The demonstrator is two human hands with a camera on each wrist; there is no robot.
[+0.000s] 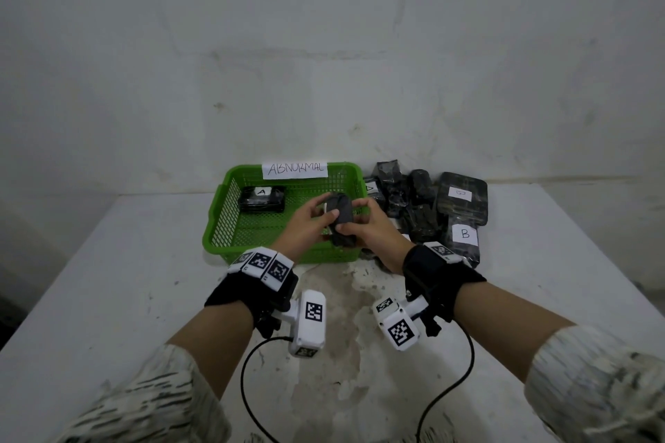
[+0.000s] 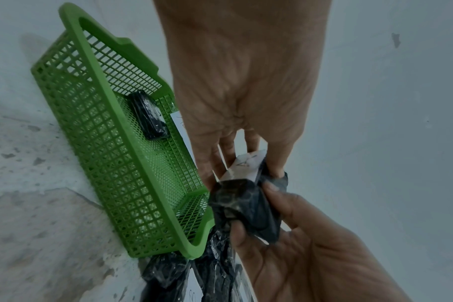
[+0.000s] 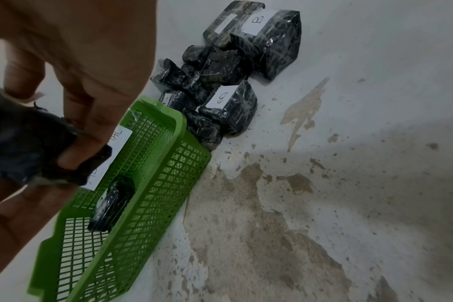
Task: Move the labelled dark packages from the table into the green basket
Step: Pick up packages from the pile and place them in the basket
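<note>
Both hands hold one dark wrapped package (image 1: 341,218) above the right half of the green basket (image 1: 219,227). My left hand (image 1: 311,221) pinches its left side near a white label (image 2: 247,166); my right hand (image 1: 363,223) grips its right side and lower end. In the wrist views the held package (image 2: 246,206) (image 3: 23,147) sits between curled fingers. Another package marked A (image 1: 262,198) lies in the basket's back left. A pile of dark labelled packages (image 1: 424,209) sits on the table right of the basket (image 3: 155,183), one marked B (image 1: 465,234).
A paper sign (image 1: 295,169) hangs on the basket's back rim. The white table (image 1: 126,298) has a stained, worn patch (image 1: 338,334) in front of the basket. A plain wall (image 1: 324,47) stands close behind. Black cables (image 1: 252,388) run from the wrist cameras.
</note>
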